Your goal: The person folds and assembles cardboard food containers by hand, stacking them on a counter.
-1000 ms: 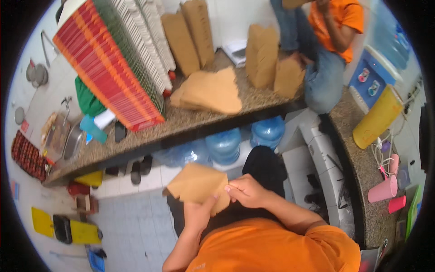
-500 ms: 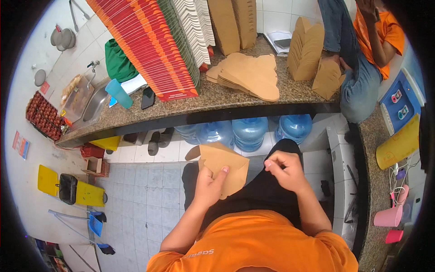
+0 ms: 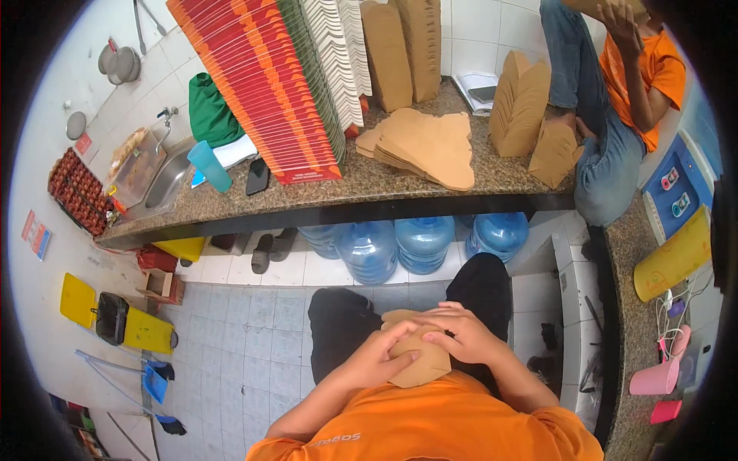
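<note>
A brown cardboard food box (image 3: 421, 364), partly folded, rests against my body above my lap. My left hand (image 3: 384, 355) grips its left side, with the thumb across the near panel. My right hand (image 3: 459, 332) is wrapped over its upper right edge, fingers meeting those of the left hand. Both hands cover much of the box's top. On the counter ahead lies a pile of flat brown cardboard blanks (image 3: 427, 146). Right of that pile stand nested folded brown boxes (image 3: 518, 107), with one more folded box (image 3: 553, 154) beside them.
A tall stack of red printed boxes (image 3: 265, 100) leans on the granite counter (image 3: 307, 197), near a phone (image 3: 257, 177) and teal cup (image 3: 209, 166). Blue water jugs (image 3: 366, 250) stand below. A co-worker in orange (image 3: 653, 84) sits at the right, holding brown cardboard.
My right hand has come onto the cardboard beside my left. The box has moved closer to my body and is now folded inward. The co-worker's cardboard has come into view.
</note>
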`<state>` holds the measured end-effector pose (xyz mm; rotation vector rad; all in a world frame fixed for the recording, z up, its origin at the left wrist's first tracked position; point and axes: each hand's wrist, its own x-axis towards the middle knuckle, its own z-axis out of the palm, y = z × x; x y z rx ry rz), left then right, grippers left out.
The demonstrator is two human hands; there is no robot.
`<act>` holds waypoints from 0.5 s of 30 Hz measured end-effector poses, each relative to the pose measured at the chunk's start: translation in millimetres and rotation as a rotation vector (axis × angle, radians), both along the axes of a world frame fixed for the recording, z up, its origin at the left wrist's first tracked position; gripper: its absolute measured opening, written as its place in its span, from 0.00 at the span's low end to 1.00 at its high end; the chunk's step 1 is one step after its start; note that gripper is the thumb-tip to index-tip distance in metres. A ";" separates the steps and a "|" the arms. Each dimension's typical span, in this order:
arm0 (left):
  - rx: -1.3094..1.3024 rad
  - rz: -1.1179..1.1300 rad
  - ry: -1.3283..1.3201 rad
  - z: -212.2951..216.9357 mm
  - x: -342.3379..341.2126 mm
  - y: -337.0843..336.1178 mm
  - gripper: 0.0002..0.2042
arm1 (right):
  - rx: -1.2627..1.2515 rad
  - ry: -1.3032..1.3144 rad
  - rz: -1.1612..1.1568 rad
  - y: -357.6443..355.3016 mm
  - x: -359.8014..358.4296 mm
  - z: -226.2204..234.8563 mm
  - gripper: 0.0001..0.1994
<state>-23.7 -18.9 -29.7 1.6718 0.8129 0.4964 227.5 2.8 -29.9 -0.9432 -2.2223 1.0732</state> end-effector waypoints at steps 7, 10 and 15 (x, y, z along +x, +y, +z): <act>-0.302 0.356 -0.484 -16.9 1.2 -26.3 0.24 | 0.087 0.136 -0.013 -5.0 2.2 -8.1 0.16; -0.383 0.528 -0.637 -13.5 -4.0 -31.8 0.23 | 0.309 0.292 -0.339 -12.3 -24.2 2.9 0.13; -0.309 0.313 -0.425 0.5 -8.2 -6.5 0.22 | 0.459 0.381 -0.431 -24.6 -27.6 5.4 0.14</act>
